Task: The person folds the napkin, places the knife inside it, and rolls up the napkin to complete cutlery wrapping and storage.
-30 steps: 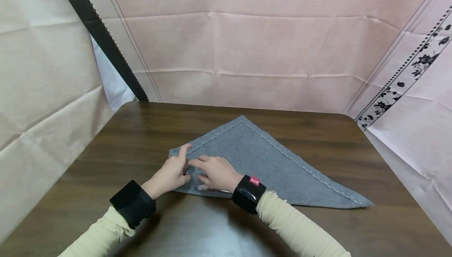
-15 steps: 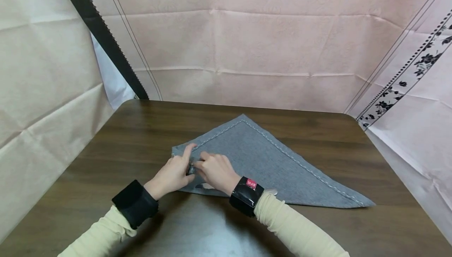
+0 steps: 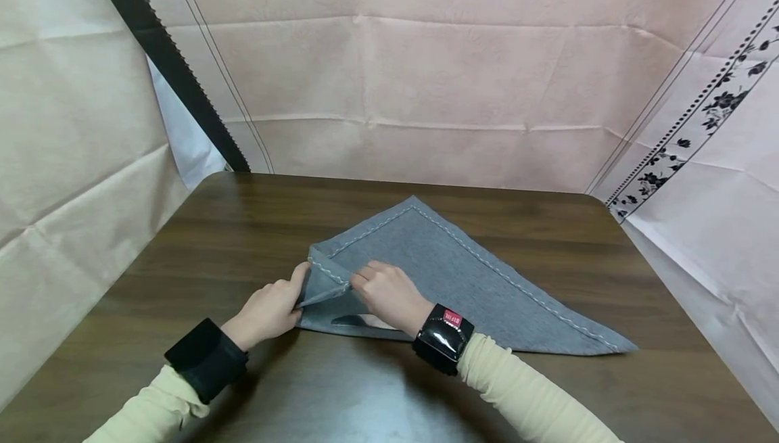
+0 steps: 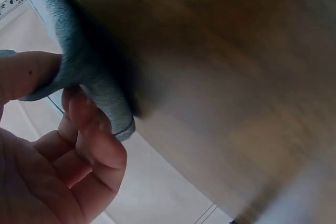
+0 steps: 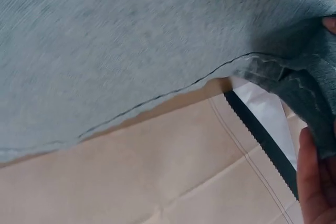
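A grey-blue cloth [image 3: 462, 294] with pale stitching along its edges lies folded into a rough triangle on the table. Its left end is turned over, making a creased flap [image 3: 322, 294]. My left hand [image 3: 270, 308] grips the cloth's left edge; in the left wrist view, the thumb and curled fingers pinch folded cloth [image 4: 105, 95]. With its fingertips, my right hand [image 3: 389, 297] pinches the tip of the flap, and the hand's back hides part of the cloth. A cut-out opening [image 3: 365, 321] shows beneath the right hand, partly covered; its dark edge also appears in the right wrist view.
The brown wooden table [image 3: 341, 389] has rounded far corners. Pale creased sheets [image 3: 426, 91] hang behind it and at both sides, one with a black band [image 3: 170, 57]. Each wrist wears a black strap, such as the right strap [image 3: 443, 340].
The left hand has shifted left and down, toward the cloth's lower left edge. My right hand has drawn the left end slightly rightward, and the flap with its stitching shows now.
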Tool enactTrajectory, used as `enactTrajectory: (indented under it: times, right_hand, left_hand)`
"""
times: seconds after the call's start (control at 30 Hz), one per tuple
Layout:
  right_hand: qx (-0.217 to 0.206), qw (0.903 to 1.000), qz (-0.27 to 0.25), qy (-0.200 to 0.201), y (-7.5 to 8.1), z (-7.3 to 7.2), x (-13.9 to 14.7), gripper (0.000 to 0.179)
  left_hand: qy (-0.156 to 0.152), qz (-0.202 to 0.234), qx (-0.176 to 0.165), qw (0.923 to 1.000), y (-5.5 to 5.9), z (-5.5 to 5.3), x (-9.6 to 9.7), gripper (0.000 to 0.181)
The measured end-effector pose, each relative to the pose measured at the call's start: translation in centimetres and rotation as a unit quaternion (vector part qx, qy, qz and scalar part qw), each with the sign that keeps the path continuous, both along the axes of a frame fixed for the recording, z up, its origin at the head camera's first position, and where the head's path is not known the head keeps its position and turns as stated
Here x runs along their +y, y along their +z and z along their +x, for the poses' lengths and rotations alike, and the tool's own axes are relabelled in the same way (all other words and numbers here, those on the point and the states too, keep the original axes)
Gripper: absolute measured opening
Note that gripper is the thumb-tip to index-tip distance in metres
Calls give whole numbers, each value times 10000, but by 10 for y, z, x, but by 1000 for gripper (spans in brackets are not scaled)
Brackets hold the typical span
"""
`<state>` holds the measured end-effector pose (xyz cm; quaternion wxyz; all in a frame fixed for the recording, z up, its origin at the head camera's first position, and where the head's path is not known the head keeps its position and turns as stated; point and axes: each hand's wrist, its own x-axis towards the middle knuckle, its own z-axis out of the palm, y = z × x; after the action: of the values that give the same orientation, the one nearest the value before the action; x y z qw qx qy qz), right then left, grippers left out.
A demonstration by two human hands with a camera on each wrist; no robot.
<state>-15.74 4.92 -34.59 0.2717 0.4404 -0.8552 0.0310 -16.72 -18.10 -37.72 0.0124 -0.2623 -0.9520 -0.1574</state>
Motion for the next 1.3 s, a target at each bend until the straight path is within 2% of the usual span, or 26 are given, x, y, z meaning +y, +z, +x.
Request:
enactTrajectory:
  times: [0.1,0.23,0.5,0.77,1.03,1.1,1.3]
  right_hand:
    - [136,9998,-13,139,3,2,7,14]
    - [516,9977,-272,343,5,3,17,11]
    - [1180,9901,-637,409,8,5,47,14]
    - [1344,9875,-711,406,7,13,77,14]
    - [1165,9904,-615,428,-2,26,112,10]
    - [1086,9914,-593,422,-6,28,118,8]
    - [1002,9945,-152,247,-20,35,132,28]
  left_hand:
    - [13,-43,-82,10000,-1,1,-2,65]
    - [46,-48,-129,9999,-2,3,0,64]
    - [-188,57,-259,9995,0,5,20,62]
    - [-292,-113,-358,9989,-3,6,33,63]
    - [-757,-43,-206,9969,-5,11,42,56]
    - [-913,-60,-172,9957,-6,12,45,50]
    - [-1417,-151,-25,9898,-7,11,51,20]
